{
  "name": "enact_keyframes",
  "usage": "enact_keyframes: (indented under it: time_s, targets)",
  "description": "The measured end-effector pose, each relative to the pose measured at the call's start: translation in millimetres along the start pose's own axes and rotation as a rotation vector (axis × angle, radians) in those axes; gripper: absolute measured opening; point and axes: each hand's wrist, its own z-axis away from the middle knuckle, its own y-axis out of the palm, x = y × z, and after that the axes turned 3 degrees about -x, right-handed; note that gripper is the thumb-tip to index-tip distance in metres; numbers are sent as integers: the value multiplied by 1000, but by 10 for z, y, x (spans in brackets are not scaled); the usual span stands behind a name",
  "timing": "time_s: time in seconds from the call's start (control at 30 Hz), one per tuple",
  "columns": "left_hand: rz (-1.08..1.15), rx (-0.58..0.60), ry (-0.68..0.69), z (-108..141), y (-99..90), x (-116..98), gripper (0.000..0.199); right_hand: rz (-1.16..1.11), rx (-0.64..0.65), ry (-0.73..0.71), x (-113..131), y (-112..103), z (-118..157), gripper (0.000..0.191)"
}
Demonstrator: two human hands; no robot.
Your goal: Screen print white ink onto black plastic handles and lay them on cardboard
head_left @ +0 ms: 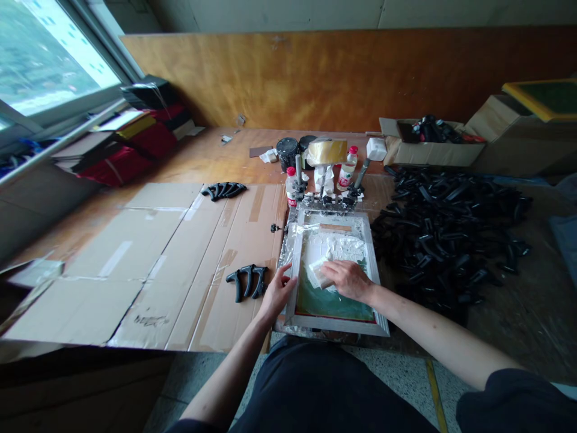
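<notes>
A silkscreen printing frame (295, 300) with a silver-grey rim and green mesh lies in front of me, white ink smeared over its upper part. My right hand (349, 279) is closed on a crumpled white wad of cloth or paper (319, 274), pressed against the inked mesh. At the frame's left rim, my left hand (278, 291) grips the edge with bent fingers and thumb. Clamps (331, 201) attach the frame at its far end. Just left of that hand, several black curved handle-like parts (247, 282) lie side by side on the cardboard.
More black parts (224, 190) lie farther back on the flat cardboard (148, 264). A large black heap (442, 234) of parts covers the right side. Behind the clamps stand red-capped bottles (347, 169), a dark tub (287, 154) and a tape roll (327, 152). An open carton (433, 153) sits back right.
</notes>
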Motion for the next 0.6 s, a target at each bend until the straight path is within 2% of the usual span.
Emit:
enact_keyframes:
  time_s: [0.1,0.17,0.2,0.27,0.33,0.37,0.43,0.5,0.57,0.6]
  targets:
    - [13,5,-18,12,-3,-36,56,-50,34,8,24,-3,35,17]
    - [24,15,-25,22,-17,-79,58,-39,5,89,2,-75,-117,10]
    - [35,23,-24,30,-31,-112,60,-24,-27,136,-24,-123,-243,14]
    - [70,42,-18,60,-73,-214,63,10,-96,228,-118,-249,-525,33]
    - [140,58,-14,109,-125,-369,62,45,-151,305,-292,-430,-734,50]
    - [188,59,-12,136,-149,-464,58,52,-185,345,-412,-541,-772,51]
    - [274,34,7,178,-187,-683,50,29,-298,456,-697,-774,-692,40]
    - [341,-2,59,176,-199,-924,48,-14,-440,607,-972,-944,-445,28]
    - [404,-43,179,113,-187,-1173,48,-49,-513,716,-1130,-956,-145,29]
    - [434,-61,252,62,-175,-1295,47,-67,-506,727,-1141,-885,-14,32]
